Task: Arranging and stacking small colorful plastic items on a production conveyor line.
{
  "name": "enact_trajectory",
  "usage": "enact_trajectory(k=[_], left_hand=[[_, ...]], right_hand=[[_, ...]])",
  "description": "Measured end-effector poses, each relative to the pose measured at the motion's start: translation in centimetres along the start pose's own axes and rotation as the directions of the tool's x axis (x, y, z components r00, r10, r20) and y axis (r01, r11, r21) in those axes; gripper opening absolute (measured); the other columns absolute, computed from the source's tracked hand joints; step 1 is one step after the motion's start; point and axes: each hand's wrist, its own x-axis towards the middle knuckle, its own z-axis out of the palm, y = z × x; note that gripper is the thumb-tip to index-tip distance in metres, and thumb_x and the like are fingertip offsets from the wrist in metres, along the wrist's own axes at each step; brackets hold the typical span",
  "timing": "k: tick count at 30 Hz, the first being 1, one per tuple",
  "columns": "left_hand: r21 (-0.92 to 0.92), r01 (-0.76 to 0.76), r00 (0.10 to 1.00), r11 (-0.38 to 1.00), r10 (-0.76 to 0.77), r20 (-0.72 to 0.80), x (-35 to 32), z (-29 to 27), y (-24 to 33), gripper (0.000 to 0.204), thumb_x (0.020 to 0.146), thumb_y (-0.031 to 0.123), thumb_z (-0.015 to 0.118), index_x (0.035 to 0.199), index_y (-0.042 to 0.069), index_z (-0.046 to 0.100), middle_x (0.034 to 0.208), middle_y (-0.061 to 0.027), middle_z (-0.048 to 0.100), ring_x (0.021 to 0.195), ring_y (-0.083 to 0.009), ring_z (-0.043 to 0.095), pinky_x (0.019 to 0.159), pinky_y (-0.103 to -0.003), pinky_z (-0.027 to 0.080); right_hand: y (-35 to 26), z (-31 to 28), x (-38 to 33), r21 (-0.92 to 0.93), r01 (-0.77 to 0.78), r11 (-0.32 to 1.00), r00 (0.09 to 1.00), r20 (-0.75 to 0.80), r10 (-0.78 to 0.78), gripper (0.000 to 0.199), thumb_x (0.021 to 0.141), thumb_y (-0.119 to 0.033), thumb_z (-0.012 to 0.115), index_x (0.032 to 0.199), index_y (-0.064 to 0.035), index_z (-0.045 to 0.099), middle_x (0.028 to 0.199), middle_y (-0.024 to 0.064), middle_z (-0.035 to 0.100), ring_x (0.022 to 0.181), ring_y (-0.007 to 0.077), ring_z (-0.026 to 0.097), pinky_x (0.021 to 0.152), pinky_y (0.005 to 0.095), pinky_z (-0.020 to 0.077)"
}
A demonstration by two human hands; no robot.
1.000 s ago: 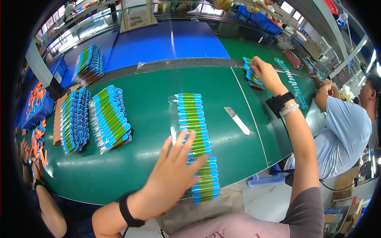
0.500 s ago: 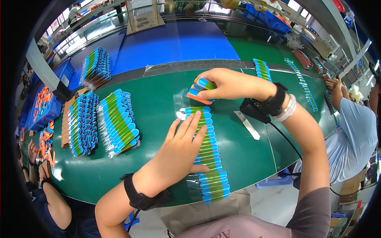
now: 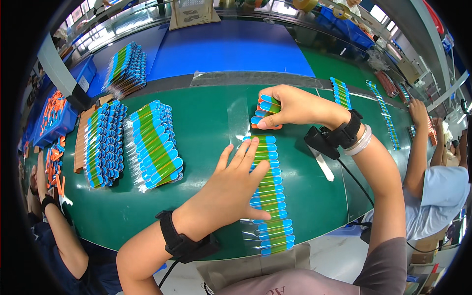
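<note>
My left hand (image 3: pixel 231 184) lies flat, grip apart, hiding part of the blue-green packet row (image 3: pixel 269 196); my right hand (image 3: pixel 290 105) is clamped on a small orange-backed packet stack (image 3: pixel 265 110), its lower packets mostly covered.

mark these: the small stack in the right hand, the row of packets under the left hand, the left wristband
small stack (image 3: pixel 268 109), head view, top packet's face
row of packets (image 3: pixel 275 231), head view, lower middle of the row
left wristband (image 3: pixel 173 237), head view, black strap

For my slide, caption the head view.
Left hand flattens a packet row; right hand grips a small stack.
</note>
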Motion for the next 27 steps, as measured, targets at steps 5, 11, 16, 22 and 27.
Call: enact_trajectory(k=[5, 11, 16, 22, 27], left_hand=[[-0.001, 0.004, 1.000, 1.000, -0.004, 0.021, 0.3, -0.2, 0.2, 0.090, 0.066, 0.059, 0.082, 0.128, 0.002, 0.050, 0.149, -0.0365, 0.030, 0.143, -0.0472, 0.027, 0.115, -0.059, 0.022], [-0.017, 0.010, 1.000, 1.000, -0.009, 0.016, 0.0, -0.1, 0.2, 0.089, 0.067, 0.057, 0.082, 0.128, 0.002, 0.049, 0.151, -0.0352, 0.027, 0.144, -0.0467, 0.025, 0.116, -0.058, 0.021], [-0.027, 0.013, 1.000, 1.000, -0.012, 0.025, 0.0, -0.1, 0.1, 0.089, 0.068, 0.057, 0.082, 0.130, 0.002, 0.048, 0.152, -0.0353, 0.025, 0.145, -0.0468, 0.024, 0.116, -0.058, 0.020], [-0.024, 0.006, 1.000, 1.000, -0.006, 0.017, 0.0, 0.0, 0.1, 0.089, 0.068, 0.058, 0.081, 0.129, 0.002, 0.048, 0.152, -0.0354, 0.026, 0.145, -0.0467, 0.024, 0.116, -0.058, 0.020], [-0.020, -0.007, 1.000, 1.000, 0.006, -0.014, -0.1, 0.2, 0.0, 0.088, 0.068, 0.058, 0.081, 0.128, 0.003, 0.049, 0.151, -0.0351, 0.029, 0.143, -0.0463, 0.027, 0.116, -0.058, 0.022]], right_hand=[[2.0, 0.3, 0.9, -0.187, 0.153, 0.970, 0.986, -0.040, -0.163, 0.038, 0.084, -0.031, 0.078, 0.104, -0.0017, 0.064, 0.079, 0.0059, 0.067, 0.074, 0.0140, 0.061, 0.071, 0.0315, 0.0483], [0.6, 0.3, 1.6, -0.035, -0.199, 0.979, 0.975, 0.097, 0.201, 0.033, 0.086, -0.032, 0.076, 0.096, -0.0028, 0.065, 0.079, 0.0013, 0.063, 0.072, 0.0099, 0.055, 0.069, 0.0287, 0.0449], [0.8, 0.3, 1.4, -0.012, -0.143, 0.990, 0.987, 0.066, 0.144, 0.028, 0.085, -0.027, 0.077, 0.095, -0.0036, 0.066, 0.081, 0.0017, 0.064, 0.074, 0.0108, 0.057, 0.070, 0.0286, 0.0451], [0.7, 0.7, 2.0, -0.054, -0.148, 0.988, 0.985, 0.083, 0.152, 0.038, 0.084, -0.033, 0.079, 0.104, -0.0044, 0.064, 0.093, 0.0040, 0.066, 0.086, 0.0138, 0.060, 0.077, 0.0293, 0.0470], [1.2, 0.2, 1.9, 0.040, -0.183, 0.982, 0.977, 0.120, 0.177, 0.044, 0.086, -0.039, 0.076, 0.107, -0.0027, 0.064, 0.096, 0.0039, 0.067, 0.090, 0.0124, 0.059, 0.082, 0.0275, 0.0462]])
